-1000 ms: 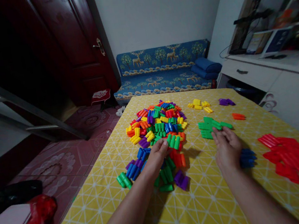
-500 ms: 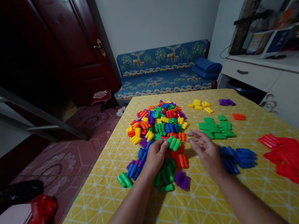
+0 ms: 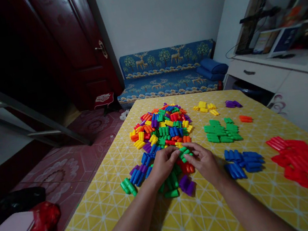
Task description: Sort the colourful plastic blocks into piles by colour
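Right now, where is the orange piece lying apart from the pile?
At right in the head view, the orange piece lies right of the green group, in front of the purple group.

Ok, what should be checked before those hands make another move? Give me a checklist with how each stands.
1. Green piece held: ok, between left hand and right hand.
2. Green group one colour: ok.
3. Blue group apart from red group: ok.
4. Mixed pile separated by colour: not ok, several colours lie together.
5. Green piece's underside undamaged: cannot tell, hidden.
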{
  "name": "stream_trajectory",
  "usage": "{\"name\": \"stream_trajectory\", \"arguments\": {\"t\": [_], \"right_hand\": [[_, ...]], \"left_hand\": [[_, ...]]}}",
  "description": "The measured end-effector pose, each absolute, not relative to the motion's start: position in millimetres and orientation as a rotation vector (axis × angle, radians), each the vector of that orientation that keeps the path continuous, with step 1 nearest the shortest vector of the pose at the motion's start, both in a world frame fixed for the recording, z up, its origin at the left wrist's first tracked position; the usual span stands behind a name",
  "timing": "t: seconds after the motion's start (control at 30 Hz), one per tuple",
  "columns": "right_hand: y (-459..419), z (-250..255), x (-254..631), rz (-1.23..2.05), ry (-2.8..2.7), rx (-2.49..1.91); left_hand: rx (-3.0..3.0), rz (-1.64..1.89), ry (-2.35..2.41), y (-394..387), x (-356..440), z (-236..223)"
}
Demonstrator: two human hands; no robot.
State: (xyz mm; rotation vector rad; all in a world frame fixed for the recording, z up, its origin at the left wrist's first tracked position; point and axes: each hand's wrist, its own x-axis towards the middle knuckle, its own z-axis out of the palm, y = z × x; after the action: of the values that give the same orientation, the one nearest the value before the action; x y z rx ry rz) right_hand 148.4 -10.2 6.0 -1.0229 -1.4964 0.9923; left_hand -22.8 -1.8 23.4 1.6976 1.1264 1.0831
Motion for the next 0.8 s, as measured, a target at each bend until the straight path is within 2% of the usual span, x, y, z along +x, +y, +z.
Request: {"name": "stream_trajectory", "arguments": {"t": [0.2, 0.4, 0.63, 0.8], "right_hand": [[-0.5, -2.4, 154.2, 0.991, -1.171, -1.065], [14.9, -15.5, 173.0, 0.851, -0.908, -1.203], [20.3, -28.3, 174.0, 0.797, -1.01, -1.224], [18.6, -29.2, 180.4, 0.504, -1.226, -1.354]], "left_hand": [[1.741, 1.105, 1.201, -1.9, -23.0, 20.2], [2.054, 1.36, 1.363, 3.9, -31.1, 16.8], [2.357, 0.885, 1.753, 14.1, -44.5, 6.6], [2.38, 0.784, 1.868, 18.0, -50.0, 4.8]]}}
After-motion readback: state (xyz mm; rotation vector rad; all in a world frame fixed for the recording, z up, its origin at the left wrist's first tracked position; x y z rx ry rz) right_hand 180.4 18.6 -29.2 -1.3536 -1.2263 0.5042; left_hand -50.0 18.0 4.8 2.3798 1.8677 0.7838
